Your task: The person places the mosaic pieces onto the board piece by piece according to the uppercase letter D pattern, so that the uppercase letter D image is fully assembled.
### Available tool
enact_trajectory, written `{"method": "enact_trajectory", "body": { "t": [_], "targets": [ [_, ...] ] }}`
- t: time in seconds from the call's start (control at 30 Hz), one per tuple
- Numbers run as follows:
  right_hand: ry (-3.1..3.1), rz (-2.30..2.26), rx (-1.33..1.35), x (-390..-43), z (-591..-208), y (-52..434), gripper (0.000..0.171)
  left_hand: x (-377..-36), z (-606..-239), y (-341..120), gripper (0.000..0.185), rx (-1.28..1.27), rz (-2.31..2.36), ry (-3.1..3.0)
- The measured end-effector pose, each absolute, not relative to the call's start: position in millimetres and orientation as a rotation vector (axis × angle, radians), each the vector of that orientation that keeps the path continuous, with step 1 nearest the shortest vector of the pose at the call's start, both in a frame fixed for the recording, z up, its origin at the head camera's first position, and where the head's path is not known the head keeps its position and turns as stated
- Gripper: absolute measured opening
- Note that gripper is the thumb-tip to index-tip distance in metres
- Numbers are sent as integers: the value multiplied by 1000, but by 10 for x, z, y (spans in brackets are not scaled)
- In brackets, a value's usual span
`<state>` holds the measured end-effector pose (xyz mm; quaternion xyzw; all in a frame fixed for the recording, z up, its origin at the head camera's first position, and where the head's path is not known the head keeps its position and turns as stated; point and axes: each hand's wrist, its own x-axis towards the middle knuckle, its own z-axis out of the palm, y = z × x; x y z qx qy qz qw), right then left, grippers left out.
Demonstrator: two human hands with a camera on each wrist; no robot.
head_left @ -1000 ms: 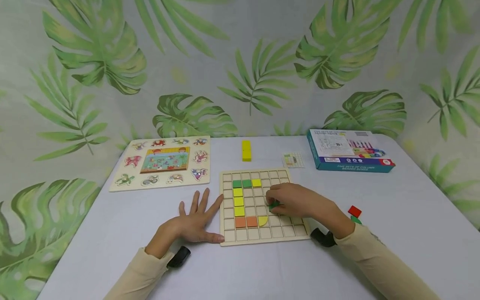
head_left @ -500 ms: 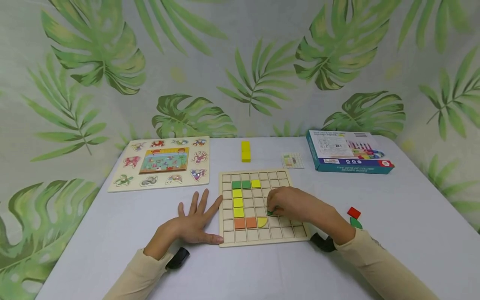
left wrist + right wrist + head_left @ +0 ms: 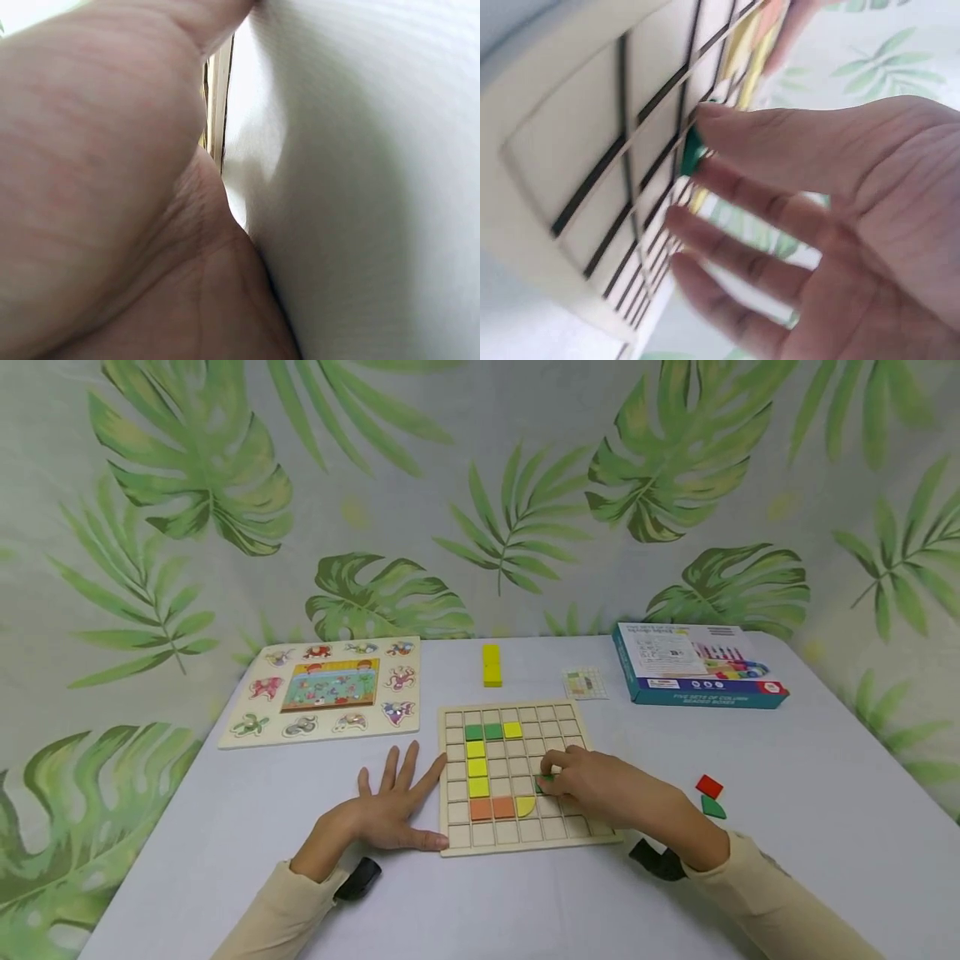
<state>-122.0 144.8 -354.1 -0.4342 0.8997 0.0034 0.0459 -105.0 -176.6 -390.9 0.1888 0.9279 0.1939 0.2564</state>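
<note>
Pinched between the thumb and fingertips of the right hand (image 3: 600, 781) is a small green piece (image 3: 545, 782), pressed down into a cell of the wooden grid board (image 3: 577, 727), one square above and to the right of the yellow quarter-round piece (image 3: 525, 804). In the right wrist view the green piece (image 3: 691, 150) shows only as a sliver under the fingertips (image 3: 712, 112), with the other fingers loosely spread beside the board.

Flat on the white table (image 3: 825, 793), the left hand (image 3: 390, 806) has its fingers straight and fanned, and its thumb and forefinger touch the board's left edge.

On the board sit two green squares, a column of yellow squares and two orange squares. A red piece (image 3: 708, 787) and a green piece (image 3: 713, 808) lie on the table right of the board. Beyond the board are a yellow block (image 3: 491, 664), a small pattern card (image 3: 585, 682), a blue box (image 3: 693, 664) and, to the far left, an animal puzzle tray (image 3: 324, 692). A leaf-print cloth (image 3: 225, 502) hangs behind the table.
</note>
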Motion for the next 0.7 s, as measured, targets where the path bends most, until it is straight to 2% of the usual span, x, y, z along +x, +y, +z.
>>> {"method": "enact_trajectory", "body": {
  "t": [0.2,0.7],
  "targets": [
    [2712,147,-1290,-1127,-3478,1470,41,-1038,-3888,-1760,115,524,549,2510],
    [2570,-15,-1019,-1118,-3357,1478,48,-1045,-3858,-1747,115,498,533,2511]
  ]
}}
